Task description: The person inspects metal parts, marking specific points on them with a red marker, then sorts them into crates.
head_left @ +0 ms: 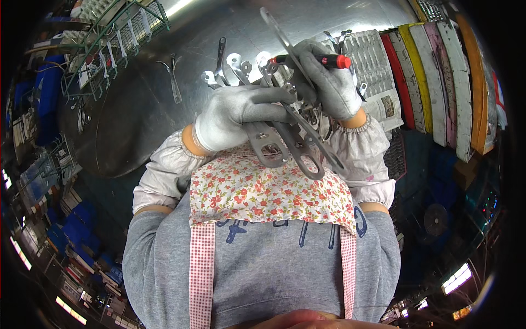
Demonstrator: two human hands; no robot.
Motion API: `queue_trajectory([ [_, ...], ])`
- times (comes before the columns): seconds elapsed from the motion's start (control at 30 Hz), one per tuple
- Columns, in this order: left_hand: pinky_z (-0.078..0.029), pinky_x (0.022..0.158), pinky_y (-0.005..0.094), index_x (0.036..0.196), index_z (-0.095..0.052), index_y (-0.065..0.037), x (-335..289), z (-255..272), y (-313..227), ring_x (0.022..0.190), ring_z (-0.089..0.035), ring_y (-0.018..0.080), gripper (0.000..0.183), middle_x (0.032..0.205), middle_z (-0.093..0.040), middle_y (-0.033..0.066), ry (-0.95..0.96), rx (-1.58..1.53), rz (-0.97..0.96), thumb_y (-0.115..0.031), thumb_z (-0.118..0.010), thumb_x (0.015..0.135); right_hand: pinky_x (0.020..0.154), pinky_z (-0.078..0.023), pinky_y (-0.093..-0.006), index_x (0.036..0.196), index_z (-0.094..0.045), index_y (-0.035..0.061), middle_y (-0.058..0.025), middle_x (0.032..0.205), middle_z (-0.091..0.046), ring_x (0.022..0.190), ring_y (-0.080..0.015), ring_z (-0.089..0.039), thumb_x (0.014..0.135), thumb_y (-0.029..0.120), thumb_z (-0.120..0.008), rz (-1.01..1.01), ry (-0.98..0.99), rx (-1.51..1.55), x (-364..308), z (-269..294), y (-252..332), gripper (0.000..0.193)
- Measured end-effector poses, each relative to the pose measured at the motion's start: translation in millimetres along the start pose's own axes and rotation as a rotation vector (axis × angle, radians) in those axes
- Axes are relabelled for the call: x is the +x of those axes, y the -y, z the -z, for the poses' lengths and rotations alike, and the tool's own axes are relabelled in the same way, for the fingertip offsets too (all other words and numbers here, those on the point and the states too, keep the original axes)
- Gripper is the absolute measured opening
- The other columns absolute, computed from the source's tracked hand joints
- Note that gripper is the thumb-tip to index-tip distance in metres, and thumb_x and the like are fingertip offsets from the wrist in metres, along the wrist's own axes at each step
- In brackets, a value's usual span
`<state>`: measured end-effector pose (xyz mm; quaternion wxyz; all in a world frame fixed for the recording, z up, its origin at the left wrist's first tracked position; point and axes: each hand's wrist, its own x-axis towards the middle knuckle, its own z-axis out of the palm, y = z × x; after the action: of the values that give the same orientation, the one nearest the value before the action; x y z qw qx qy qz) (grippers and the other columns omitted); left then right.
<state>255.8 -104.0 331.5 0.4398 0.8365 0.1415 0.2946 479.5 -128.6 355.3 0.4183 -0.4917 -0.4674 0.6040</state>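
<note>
My left hand (235, 112), in a grey-white work glove, is closed around several flat steel utensil handles (268, 147). Their slotted ends point down toward my apron, and rounded ends with holes stick out above the fingers. My right hand (329, 82), gloved too, grips a black and red marker (329, 60) lying across its fingers. A long steel piece (276, 27) slants up beside that hand; whether the fingers also hold it I cannot tell. More metal pieces (219, 60) lie on the steel table just beyond my left hand.
A loose metal utensil (174, 82) lies on the steel table (137, 115) at the left. Farther left stands a green wire basket (112, 49). On the right are a printed sheet (386, 107), a ridged grey tray (372, 60) and a row of coloured slats (433, 77).
</note>
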Motion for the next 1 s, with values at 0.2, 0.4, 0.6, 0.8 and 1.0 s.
queue_trajectory([
  [0.2,-0.058,0.075,0.0336,0.099,-0.072,-0.013,-2,1,-2,0.096,-0.069,0.0273,0.032,0.117,-0.068,0.0062,-0.011,0.036,-0.033,-0.01,-0.077,0.067,0.044,-0.029,-0.0223,0.098,-0.06,0.0059,0.0035,0.06,-0.048,0.048,-0.0047,-0.039,0.102,0.034,-0.051,0.068,0.029,-0.107,2,-7,7,0.03],
  [0.4,-0.057,0.076,0.0345,0.096,-0.072,-0.013,-4,3,-8,0.093,-0.069,0.0273,0.03,0.114,-0.069,0.0056,0.039,0.065,-0.089,-0.01,-0.078,0.067,0.043,-0.028,-0.0211,0.097,-0.058,0.0088,0.0031,0.06,-0.049,0.048,-0.0042,-0.04,0.103,0.037,-0.049,-0.007,0.172,-0.022,12,-18,15,0.03],
  [0.6,-0.057,0.077,0.0352,0.095,-0.071,-0.011,-8,7,-13,0.095,-0.069,0.0308,0.03,0.115,-0.068,0.0107,0.061,0.083,-0.111,-0.02,-0.076,0.067,0.044,-0.028,-0.0214,0.1,-0.056,0.0093,0.0016,0.061,-0.051,0.049,-0.0036,-0.04,0.102,0.033,-0.054,-0.038,0.155,-0.025,18,-25,15,0.024],
  [0.8,-0.057,0.076,0.0343,0.095,-0.072,-0.014,-6,3,-15,0.089,-0.069,0.0259,0.028,0.11,-0.069,0.0036,0.037,0.074,-0.082,-0.012,-0.077,0.068,0.042,-0.027,-0.0203,0.096,-0.057,0.0087,0.0014,0.06,-0.051,0.047,-0.0037,-0.04,0.102,0.032,-0.053,-0.026,0.219,0.022,13,-23,12,0.024],
  [1.0,-0.057,0.074,0.0345,0.096,-0.072,-0.013,1,-3,-11,0.087,-0.069,0.0256,0.026,0.11,-0.069,0.0033,0.075,0.056,-0.077,-0.013,-0.076,0.07,0.043,-0.028,-0.0204,0.094,-0.058,0.0091,0.0025,0.059,-0.051,0.048,-0.0036,-0.04,0.103,0.032,-0.052,-0.111,0.256,-0.013,10,-12,1,0.025],
])
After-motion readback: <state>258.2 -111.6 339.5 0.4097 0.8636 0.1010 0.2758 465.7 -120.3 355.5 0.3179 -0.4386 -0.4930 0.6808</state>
